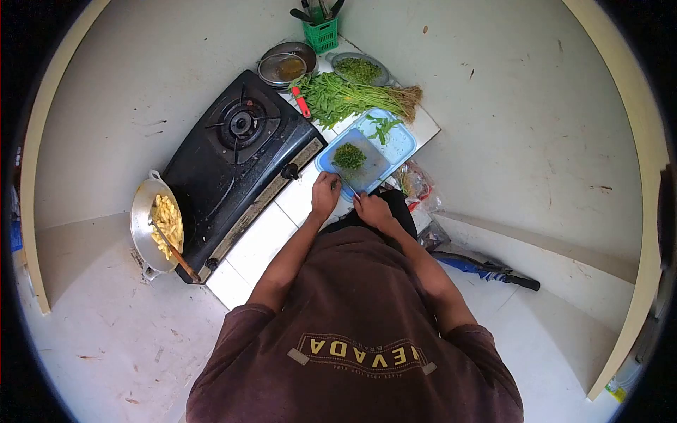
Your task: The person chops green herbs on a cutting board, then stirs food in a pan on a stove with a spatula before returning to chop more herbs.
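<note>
My right hand [372,209] is closed round the handle of a knife [348,185], whose blade points up and left towards my other hand. My left hand [326,194] is at the near left edge of the blue tray [324,161], its fingers curled by the blade; what they hold, if anything, is too small to make out. On the tray's greyish cutting surface [372,156] lies a pile of chopped greens [349,156], just beyond the knife. Some loose green leaves [383,129] rest in the tray's far part.
A bunch of leafy greens with roots [345,99] lies behind the tray, near a plate of chopped greens [357,70] and a red-handled tool [301,103]. At left are a gas stove [233,169] and a pan [144,218] of yellowish pieces. A green basket [322,35] holds utensils.
</note>
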Demonstrator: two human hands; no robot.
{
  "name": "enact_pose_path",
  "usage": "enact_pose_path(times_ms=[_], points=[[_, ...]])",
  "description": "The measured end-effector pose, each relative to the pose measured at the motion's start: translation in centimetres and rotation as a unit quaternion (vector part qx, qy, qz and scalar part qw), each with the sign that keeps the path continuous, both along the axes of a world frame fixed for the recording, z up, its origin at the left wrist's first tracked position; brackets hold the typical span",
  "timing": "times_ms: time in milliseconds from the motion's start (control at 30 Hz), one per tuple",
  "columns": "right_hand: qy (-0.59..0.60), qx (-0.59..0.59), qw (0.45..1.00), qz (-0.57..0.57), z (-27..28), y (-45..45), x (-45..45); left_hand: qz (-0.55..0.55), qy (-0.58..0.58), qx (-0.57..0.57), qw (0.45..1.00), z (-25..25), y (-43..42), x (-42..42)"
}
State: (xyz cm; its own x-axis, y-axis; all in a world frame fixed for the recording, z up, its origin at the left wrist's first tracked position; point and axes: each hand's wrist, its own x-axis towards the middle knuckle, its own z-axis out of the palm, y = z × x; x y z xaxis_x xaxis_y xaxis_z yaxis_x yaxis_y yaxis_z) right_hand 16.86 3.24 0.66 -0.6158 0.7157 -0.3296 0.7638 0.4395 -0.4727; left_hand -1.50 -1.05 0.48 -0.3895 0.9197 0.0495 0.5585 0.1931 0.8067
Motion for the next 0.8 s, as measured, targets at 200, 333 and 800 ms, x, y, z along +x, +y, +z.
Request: enact_pose_path(times_ms=[200, 333, 800], points=[[0.029, -0.011, 0.999, -0.026, -0.5, -0.3, -0.3, -0.014, -0.002, 0.036, 0.999, 0.0, 0.0, -0.1], [0.035, -0.011, 0.999, -0.034, -0.7, 0.1, -1.2, -0.011, 0.0, 0.024, 1.0, 0.3, -0.3, -0.3], [0.058, 0.009, 0.998, -0.026, -1.4, -0.8, 0.0, -0.017, -0.005, 0.033, 0.999, -0.1, -0.1, -0.4]])
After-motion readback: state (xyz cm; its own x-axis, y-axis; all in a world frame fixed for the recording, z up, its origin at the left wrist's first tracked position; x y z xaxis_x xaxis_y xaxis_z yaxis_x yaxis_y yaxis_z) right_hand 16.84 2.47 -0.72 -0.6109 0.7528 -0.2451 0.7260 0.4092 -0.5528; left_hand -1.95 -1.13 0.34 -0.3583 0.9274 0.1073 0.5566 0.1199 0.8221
